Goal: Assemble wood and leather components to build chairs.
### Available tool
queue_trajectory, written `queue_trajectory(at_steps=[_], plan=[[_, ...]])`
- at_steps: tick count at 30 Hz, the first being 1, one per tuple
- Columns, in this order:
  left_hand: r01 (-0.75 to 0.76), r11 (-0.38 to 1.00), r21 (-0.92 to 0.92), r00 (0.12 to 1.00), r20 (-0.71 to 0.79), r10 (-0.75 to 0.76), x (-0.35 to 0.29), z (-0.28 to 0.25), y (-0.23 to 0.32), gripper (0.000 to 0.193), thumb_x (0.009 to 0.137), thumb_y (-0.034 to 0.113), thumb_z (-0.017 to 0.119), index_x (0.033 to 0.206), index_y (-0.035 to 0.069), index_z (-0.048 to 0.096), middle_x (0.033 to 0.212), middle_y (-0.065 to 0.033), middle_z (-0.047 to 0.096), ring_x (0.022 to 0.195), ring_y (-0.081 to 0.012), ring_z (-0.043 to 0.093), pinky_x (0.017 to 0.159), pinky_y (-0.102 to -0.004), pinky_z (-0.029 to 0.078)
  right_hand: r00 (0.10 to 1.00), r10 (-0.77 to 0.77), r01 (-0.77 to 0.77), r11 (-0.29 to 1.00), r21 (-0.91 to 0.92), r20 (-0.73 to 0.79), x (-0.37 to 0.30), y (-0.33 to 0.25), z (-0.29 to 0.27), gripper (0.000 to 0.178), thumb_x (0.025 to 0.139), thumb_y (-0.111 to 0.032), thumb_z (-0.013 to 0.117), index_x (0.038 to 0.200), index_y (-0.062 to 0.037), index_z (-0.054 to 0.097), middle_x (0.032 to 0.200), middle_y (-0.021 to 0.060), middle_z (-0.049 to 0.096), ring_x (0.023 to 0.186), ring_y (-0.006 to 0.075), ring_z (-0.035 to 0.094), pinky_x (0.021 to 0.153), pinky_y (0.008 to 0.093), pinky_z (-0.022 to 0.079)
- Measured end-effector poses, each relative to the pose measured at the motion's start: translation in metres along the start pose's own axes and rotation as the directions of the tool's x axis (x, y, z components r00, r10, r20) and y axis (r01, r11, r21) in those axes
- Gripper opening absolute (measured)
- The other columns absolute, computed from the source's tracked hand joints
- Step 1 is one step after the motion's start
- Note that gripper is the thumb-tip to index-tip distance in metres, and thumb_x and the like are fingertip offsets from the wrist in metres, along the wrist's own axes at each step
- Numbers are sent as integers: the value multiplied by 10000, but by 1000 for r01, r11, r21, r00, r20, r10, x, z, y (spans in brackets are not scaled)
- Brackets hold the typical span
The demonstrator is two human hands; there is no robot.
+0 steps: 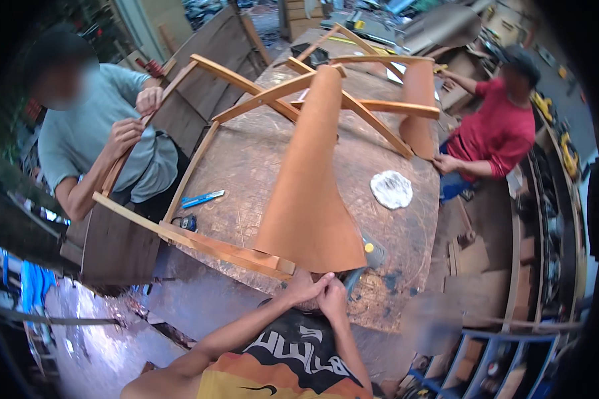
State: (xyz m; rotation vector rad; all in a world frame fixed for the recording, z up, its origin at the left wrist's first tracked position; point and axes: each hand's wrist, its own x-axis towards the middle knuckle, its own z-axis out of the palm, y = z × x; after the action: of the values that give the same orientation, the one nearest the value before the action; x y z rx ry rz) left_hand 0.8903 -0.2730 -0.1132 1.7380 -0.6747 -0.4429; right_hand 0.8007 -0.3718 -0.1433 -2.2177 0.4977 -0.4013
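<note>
"What's around your hands?"

"Your left hand [301, 288] and right hand [333, 298] touch at the near edge of the worktop [246, 153]. They are just by the low, wide end of the big tan sheet [313, 193]. You can't tell if your fingers hold it."

"Where does that sheet go?"

"It runs up the middle of the worktop and leans on the wooden frame [266, 98]. A wood rail ends just left of your left hand."

"What's in your way?"

"A blue knife [203, 198] and a little tape measure [188, 221] lie near the left edge. A round white pad [391, 189] is by the right edge. At the left edge, a person in a grey shirt [106, 126] holds a wood strip [178, 80]. At the right edge, a person in a red top [492, 133] is by another tan sheet [418, 83]."

"What's hard to see?"

"Your sheet covers part of a grey tool [374, 254], so you can't tell its kind. Your fingertips bunch up, too."
</note>
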Motion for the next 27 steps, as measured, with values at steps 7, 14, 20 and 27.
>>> queue_trajectory(at_steps=[7,14,20,27], plan=[[293,892,-345,949,-10,-316,-22,-17,-47,310,979,235,543,1085,-45,623,958,-152,704,894,-225,669,806,-349,524,955,-292,278,942,-188,-51,7,-4,28,79,814,-105,626,800,-28,634,709,169,622,673,351,616,631,447,490],[299,952,-61,953,-40,-301,-71,-42,-51,255,927,176,590,1086,0,685,964,-125,723,853,-184,693,769,-305,539,946,-322,299,917,-264,-47,0,15,13,92,817,-126,622,785,-41,641,667,146,604,632,335,606,604,437,490],[474,854,-215,838,-187,-512,-148,-68,-118,215,896,75,543,1006,8,716,770,-89,717,699,-149,698,642,-311,557,935,-349,355,919,-172,64,2,15,12,79,798,-119,634,811,-44,654,741,136,641,681,320,629,636,416,510],[409,764,-500,228,-754,-616,-233,-57,-84,217,921,101,545,1031,-5,699,749,-96,713,673,-138,690,608,-291,555,746,-611,613,786,86,264,-2,33,0,41,799,-51,628,831,-41,651,679,111,548,638,301,523,595,418,422]])
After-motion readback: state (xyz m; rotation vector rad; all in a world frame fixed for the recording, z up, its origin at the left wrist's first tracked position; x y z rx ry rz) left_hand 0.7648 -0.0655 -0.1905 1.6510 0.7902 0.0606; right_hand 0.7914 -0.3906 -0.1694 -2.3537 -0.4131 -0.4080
